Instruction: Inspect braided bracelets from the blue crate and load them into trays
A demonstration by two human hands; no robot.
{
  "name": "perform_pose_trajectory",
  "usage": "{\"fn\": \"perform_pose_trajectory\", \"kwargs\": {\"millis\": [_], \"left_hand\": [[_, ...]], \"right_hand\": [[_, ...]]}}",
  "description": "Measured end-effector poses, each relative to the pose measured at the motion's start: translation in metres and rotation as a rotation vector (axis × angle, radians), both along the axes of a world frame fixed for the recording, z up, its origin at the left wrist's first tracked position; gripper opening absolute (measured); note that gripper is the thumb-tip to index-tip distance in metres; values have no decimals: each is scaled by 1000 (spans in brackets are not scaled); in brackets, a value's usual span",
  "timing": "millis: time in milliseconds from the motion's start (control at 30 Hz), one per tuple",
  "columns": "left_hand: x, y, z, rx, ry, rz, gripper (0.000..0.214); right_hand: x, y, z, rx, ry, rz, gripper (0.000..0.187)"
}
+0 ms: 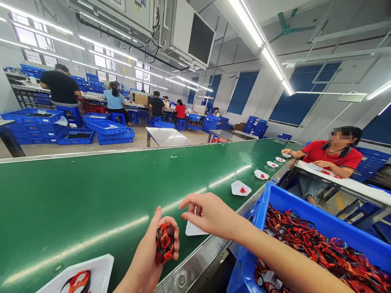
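**Gripping and reaching**

My left hand (146, 254) is clenched around a coiled bundle of red and black cord (165, 243) beside the near edge of the green conveyor belt (76, 207), probably to keep the coil from springing loose. My right hand (210, 215) is open, its fingers spread at a white paper tray (194, 228) on the belt. A blue plastic crate (293, 203) of tangled cords (311, 240) stands right of the belt, seemingly for easy reach. More white trays (241, 188) sit spaced along the belt, apparently one small bundle apiece.
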State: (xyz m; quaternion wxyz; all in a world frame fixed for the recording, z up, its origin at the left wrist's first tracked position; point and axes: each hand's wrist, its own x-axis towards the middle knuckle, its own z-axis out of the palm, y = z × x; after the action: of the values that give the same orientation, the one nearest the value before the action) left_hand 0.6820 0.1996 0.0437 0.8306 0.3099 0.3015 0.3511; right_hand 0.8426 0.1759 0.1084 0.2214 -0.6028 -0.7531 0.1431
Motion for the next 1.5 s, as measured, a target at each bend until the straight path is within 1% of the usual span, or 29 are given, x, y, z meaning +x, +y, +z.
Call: {"fn": "perform_pose_trajectory", "kwargs": {"millis": [100, 133, 200, 267, 367, 467, 567, 633, 700, 767, 833, 900, 967, 1067, 1133, 1333, 1500], "left_hand": [[2, -2, -1, -16, 41, 16, 48], [3, -3, -1, -15, 48, 3, 49], [3, -6, -1, 4, 44, -31, 50], [3, -7, -1, 27, 28, -57, 49], [3, -8, 0, 43, 3, -84, 47], [2, -7, 2, 50, 6, -77, 45], [3, -9, 4, 69, 60, -7, 45], [5, -10, 5, 96, 104, 19, 45], [5, -11, 5, 91, 114, 39, 46], [4, -10, 6, 61, 91, 49, 46], [3, -8, 6, 46, 58, 41, 44], [1, -6, 7, 49, 37, 29, 41], [0, -5, 9, 62, 31, 35, 37], [1, -7, 12, 89, 29, 56, 34], [1, -8, 12, 108, 24, 58, 36], [1, -4, 1, 122, 16, 30, 44], [1, -2, -3, 124, 29, 46, 46]], "right_hand": [[-21, -6, -6, 29, -30, 98, 20], [-24, -7, -10, 44, -63, 112, 19], [-24, -5, -18, 70, -93, 94, 13], [-20, -2, -23, 48, -49, 38, 13], [-13, 2, -23, -24, 59, -15, 15], [-15, 0, -19, -24, 134, -11, 17], [-23, -6, -17, -36, 220, 44, 18], [-27, -9, -19, -98, 285, 94, 16], [-27, -8, -21, -214, 414, 112, 15], [-23, -3, -21, -351, 586, 57, 16], [-16, 2, -19, -465, 735, -41, 20], [-10, 7, -15, -524, 826, -110, 24], [-6, 9, -11, -554, 879, -127, 28], [-6, 9, -8, -577, 895, -134, 27], [-7, 8, -8, -577, 882, -144, 24], [-9, 7, -9, -560, 854, -134, 25], [-9, 8, -10, -525, 794, -156, 17]]}}
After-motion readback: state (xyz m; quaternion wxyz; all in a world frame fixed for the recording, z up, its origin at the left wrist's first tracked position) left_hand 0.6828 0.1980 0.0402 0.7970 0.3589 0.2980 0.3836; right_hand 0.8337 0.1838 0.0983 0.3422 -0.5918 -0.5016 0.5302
